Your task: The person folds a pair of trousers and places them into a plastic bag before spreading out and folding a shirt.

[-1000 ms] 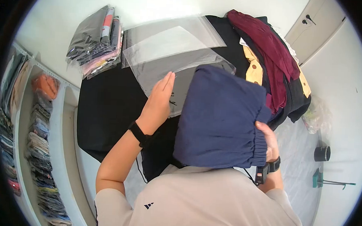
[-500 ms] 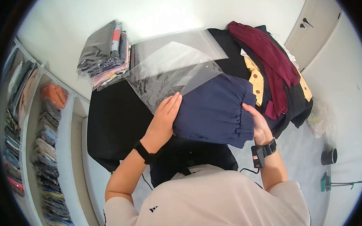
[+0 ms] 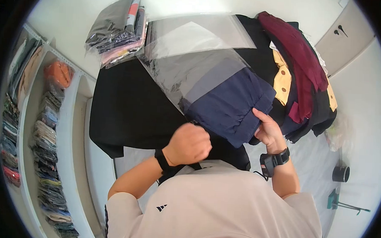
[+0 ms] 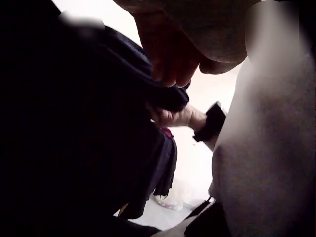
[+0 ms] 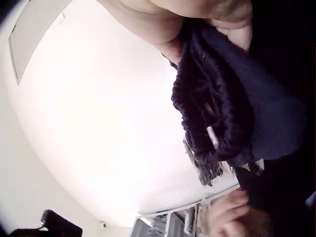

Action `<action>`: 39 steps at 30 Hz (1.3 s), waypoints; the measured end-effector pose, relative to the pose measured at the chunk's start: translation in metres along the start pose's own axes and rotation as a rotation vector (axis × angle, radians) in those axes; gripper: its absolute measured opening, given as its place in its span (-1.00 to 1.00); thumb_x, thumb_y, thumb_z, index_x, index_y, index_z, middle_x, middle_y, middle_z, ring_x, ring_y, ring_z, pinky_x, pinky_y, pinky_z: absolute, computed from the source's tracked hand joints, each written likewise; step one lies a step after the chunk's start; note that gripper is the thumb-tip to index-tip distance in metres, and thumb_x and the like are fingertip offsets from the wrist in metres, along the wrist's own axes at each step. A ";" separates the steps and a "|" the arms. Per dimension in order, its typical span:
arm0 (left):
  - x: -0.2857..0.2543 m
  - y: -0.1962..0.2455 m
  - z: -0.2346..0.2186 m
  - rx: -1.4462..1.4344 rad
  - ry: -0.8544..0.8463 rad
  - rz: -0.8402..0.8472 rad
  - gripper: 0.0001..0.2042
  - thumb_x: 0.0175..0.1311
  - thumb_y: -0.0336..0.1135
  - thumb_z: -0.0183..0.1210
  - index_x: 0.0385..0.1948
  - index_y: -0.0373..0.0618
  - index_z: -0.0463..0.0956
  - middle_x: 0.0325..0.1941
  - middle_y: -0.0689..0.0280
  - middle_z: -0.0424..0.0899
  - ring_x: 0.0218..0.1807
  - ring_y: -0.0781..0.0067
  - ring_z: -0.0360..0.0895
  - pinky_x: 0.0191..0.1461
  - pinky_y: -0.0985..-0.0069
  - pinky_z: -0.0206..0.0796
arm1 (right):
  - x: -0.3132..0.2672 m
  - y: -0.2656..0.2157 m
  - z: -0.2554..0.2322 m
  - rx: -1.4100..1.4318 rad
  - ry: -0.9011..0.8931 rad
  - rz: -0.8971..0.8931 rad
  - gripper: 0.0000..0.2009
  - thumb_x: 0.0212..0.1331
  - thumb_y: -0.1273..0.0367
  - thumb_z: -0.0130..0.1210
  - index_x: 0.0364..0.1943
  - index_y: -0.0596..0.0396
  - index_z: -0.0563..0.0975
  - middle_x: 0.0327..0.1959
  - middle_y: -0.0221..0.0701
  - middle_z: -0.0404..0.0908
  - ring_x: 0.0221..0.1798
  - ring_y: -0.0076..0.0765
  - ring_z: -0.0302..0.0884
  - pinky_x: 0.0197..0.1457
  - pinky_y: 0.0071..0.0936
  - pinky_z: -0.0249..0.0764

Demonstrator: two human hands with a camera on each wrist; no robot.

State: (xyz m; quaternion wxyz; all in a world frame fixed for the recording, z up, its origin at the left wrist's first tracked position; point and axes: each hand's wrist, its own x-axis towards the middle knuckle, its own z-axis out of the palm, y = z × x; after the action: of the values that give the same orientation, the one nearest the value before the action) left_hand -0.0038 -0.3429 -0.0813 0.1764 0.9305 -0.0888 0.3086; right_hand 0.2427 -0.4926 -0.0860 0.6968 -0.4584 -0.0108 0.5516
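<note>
1. The folded navy garment [image 3: 231, 106] is sitting half inside the clear plastic bag [image 3: 192, 72], its gathered waistband end sticking out.
2. The right hand [image 3: 268, 133] is pinching that waistband; the left hand [image 3: 191, 143] is curling tightly at the bag's mouth beside the garment.
3. Uneven pushing is likely bunching the folds or splitting the thin bag.
4. Beneath the garment, a black-draped table [image 3: 127, 112] is standing by white walls; bagged clothes [image 3: 115, 28] are lying beyond, shelves [image 3: 41, 125] further off.

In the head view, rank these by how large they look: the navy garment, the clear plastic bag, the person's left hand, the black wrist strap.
1. clear plastic bag
2. navy garment
3. left hand
4. black wrist strap
</note>
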 end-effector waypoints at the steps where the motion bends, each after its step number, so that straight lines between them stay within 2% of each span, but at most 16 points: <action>1: -0.004 0.002 0.008 -0.059 -0.024 0.043 -0.87 -0.08 -0.43 0.22 -0.44 -0.18 0.54 -0.27 0.23 0.62 -0.19 0.25 0.58 -0.11 0.34 0.44 | 0.000 -0.001 0.001 0.056 0.009 0.032 -0.63 0.23 0.38 0.09 0.11 0.18 0.41 0.06 -0.25 0.55 0.08 -0.18 0.54 0.18 -0.21 0.46; 4: -0.005 0.008 0.032 -0.122 -0.089 0.086 -0.80 -0.03 -0.39 0.25 -0.34 -0.25 0.56 -0.17 0.18 0.60 -0.12 0.23 0.56 -0.04 0.35 0.44 | 0.006 -0.003 -0.004 0.122 -0.047 0.114 -0.63 0.24 0.38 0.08 0.11 0.20 0.40 0.06 -0.23 0.55 0.10 -0.18 0.53 0.20 -0.23 0.45; 7: 0.001 0.007 0.050 -0.055 -0.161 0.028 -0.59 0.01 -0.29 0.27 -0.11 -0.37 0.49 -0.02 0.07 0.51 0.11 0.13 0.43 0.21 0.27 0.27 | 0.008 -0.005 0.004 0.194 -0.089 0.150 -0.64 0.27 0.37 0.05 0.12 0.21 0.40 0.09 -0.20 0.53 0.10 -0.18 0.53 0.24 -0.24 0.42; 8: 0.002 0.008 0.055 -0.056 -0.158 0.025 -0.59 0.01 -0.29 0.27 -0.11 -0.37 0.49 -0.02 0.07 0.51 0.11 0.13 0.43 0.21 0.27 0.27 | 0.007 -0.006 0.005 0.232 -0.122 0.163 -0.64 0.28 0.36 0.03 0.12 0.22 0.39 0.10 -0.20 0.52 0.10 -0.19 0.53 0.24 -0.24 0.41; 10: 0.009 0.009 0.060 0.085 -0.174 -0.200 -0.56 0.07 -0.23 0.23 -0.08 -0.39 0.47 -0.03 0.06 0.52 0.12 0.09 0.42 0.25 0.15 0.19 | 0.006 -0.006 0.006 0.259 -0.124 0.177 -0.64 0.29 0.36 0.02 0.13 0.21 0.39 0.12 -0.19 0.50 0.12 -0.18 0.51 0.25 -0.23 0.40; 12: 0.011 0.003 0.069 0.183 -0.116 -0.234 -0.54 0.10 -0.17 0.22 -0.02 -0.31 0.48 0.05 0.07 0.50 0.15 0.06 0.40 0.26 0.07 0.14 | 0.005 -0.006 0.010 0.285 -0.128 0.189 -0.64 0.29 0.36 0.01 0.14 0.21 0.38 0.14 -0.19 0.49 0.14 -0.18 0.50 0.26 -0.22 0.38; 14: 0.016 -0.006 0.079 0.293 0.105 -0.241 -0.55 0.10 -0.14 0.21 0.02 -0.18 0.49 0.10 0.09 0.49 0.16 0.05 0.39 0.27 0.06 0.12 | 0.004 -0.002 0.016 0.297 -0.174 0.195 -0.63 0.30 0.37 0.00 0.16 0.19 0.36 0.17 -0.19 0.46 0.18 -0.18 0.46 0.29 -0.19 0.35; 15: 0.020 -0.005 0.081 0.298 0.111 -0.242 -0.55 0.10 -0.14 0.21 0.02 -0.18 0.49 0.10 0.09 0.49 0.16 0.05 0.39 0.27 0.06 0.12 | 0.004 0.000 0.019 0.307 -0.182 0.225 -0.62 0.29 0.39 0.00 0.17 0.18 0.35 0.17 -0.20 0.46 0.19 -0.18 0.44 0.30 -0.17 0.32; 17: 0.026 0.001 0.084 0.341 0.159 -0.369 -0.52 0.05 -0.14 0.25 0.06 -0.06 0.49 0.13 0.12 0.48 0.16 0.05 0.39 0.28 0.09 0.11 | 0.008 0.005 0.024 0.288 -0.175 0.226 -0.62 0.29 0.40 0.01 0.17 0.18 0.35 0.16 -0.20 0.46 0.19 -0.18 0.44 0.30 -0.17 0.32; 21: 0.011 0.007 0.079 0.303 0.089 -0.358 -0.44 0.01 -0.11 0.27 0.08 -0.15 0.45 0.12 0.12 0.48 0.16 0.08 0.40 0.30 0.12 0.10 | 0.022 0.009 0.042 0.290 -0.183 0.254 -0.63 0.28 0.41 0.02 0.16 0.18 0.35 0.17 -0.20 0.45 0.19 -0.18 0.43 0.30 -0.18 0.32; 26: 0.015 0.011 0.073 0.497 -0.112 -0.448 -0.31 -0.07 -0.04 0.32 0.09 -0.31 0.37 0.08 -0.01 0.47 0.15 0.11 0.41 0.29 0.19 0.13 | 0.059 0.013 0.066 0.299 -0.241 0.230 -0.64 0.28 0.42 0.01 0.15 0.19 0.35 0.17 -0.18 0.44 0.19 -0.16 0.41 0.31 -0.17 0.32; 27: 0.014 0.010 0.074 0.481 -0.138 -0.455 -0.30 -0.07 -0.03 0.32 0.10 -0.30 0.37 0.08 -0.06 0.45 0.14 0.05 0.40 0.28 0.19 0.14 | 0.067 0.013 0.069 0.295 -0.255 0.234 -0.65 0.29 0.43 0.00 0.14 0.19 0.35 0.15 -0.19 0.45 0.18 -0.14 0.42 0.31 -0.15 0.31; 31: 0.016 0.007 0.070 0.532 -0.119 -0.398 -0.29 -0.06 -0.02 0.29 0.11 -0.34 0.34 0.06 -0.07 0.43 0.10 0.02 0.39 0.25 0.22 0.17 | 0.088 0.017 0.079 0.284 -0.238 0.189 -0.67 0.31 0.43 -0.02 0.13 0.18 0.36 0.14 -0.20 0.45 0.18 -0.13 0.41 0.31 -0.13 0.31; 33: 0.016 0.014 0.065 0.556 -0.128 -0.384 -0.29 -0.06 -0.04 0.29 0.12 -0.34 0.33 0.04 -0.05 0.44 0.09 0.06 0.40 0.25 0.23 0.18 | 0.090 0.023 0.083 0.254 -0.206 0.028 -0.68 0.31 0.38 -0.01 0.10 0.19 0.37 0.13 -0.20 0.47 0.18 -0.15 0.41 0.31 -0.17 0.29; 38: 0.003 0.007 0.061 0.667 -0.089 -0.342 -0.37 -0.04 -0.16 0.24 0.10 -0.36 0.36 -0.01 0.05 0.48 0.07 0.19 0.41 0.20 0.31 0.21 | 0.087 0.027 0.087 0.171 -0.244 0.045 -0.69 0.31 0.36 0.01 0.08 0.17 0.38 0.10 -0.24 0.49 0.17 -0.21 0.42 0.28 -0.20 0.34; 39: 0.000 0.005 0.059 0.654 -0.080 -0.335 -0.42 -0.03 -0.21 0.20 0.07 -0.37 0.38 -0.03 0.09 0.48 0.05 0.23 0.41 0.17 0.33 0.23 | 0.088 0.025 0.091 0.168 -0.254 0.116 -0.68 0.32 0.38 -0.01 0.10 0.17 0.35 0.12 -0.23 0.46 0.17 -0.19 0.42 0.27 -0.16 0.35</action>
State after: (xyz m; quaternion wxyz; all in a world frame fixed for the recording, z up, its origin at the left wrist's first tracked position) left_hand 0.0266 -0.3698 -0.1238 -0.0857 0.9506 0.1612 0.2510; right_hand 0.2107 -0.3684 -0.0928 0.6926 -0.3250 -0.0264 0.6434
